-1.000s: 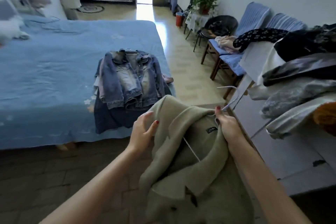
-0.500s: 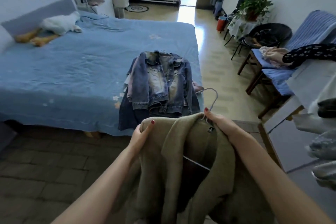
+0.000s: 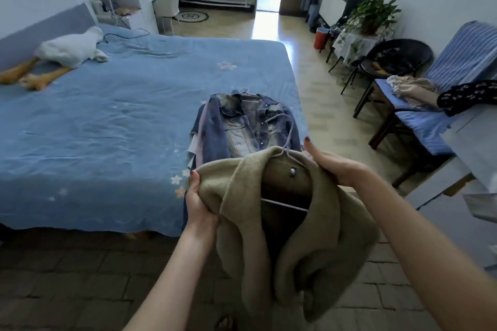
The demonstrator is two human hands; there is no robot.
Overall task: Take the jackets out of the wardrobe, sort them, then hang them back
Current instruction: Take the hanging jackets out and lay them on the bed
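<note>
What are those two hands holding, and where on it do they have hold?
An olive-green coat on a hanger. The left hand grips its left shoulder edge; the right hand holds the right shoulder near the collar.

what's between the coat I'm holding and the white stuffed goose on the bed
In the head view, the denim jacket lies on its pile just beyond the olive coat; from there to the goose there is only bare blue bedspread.

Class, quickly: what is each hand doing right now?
Left hand: grips the coat at its shoulder.
Right hand: holds the coat's other shoulder, by the hanger.
</note>
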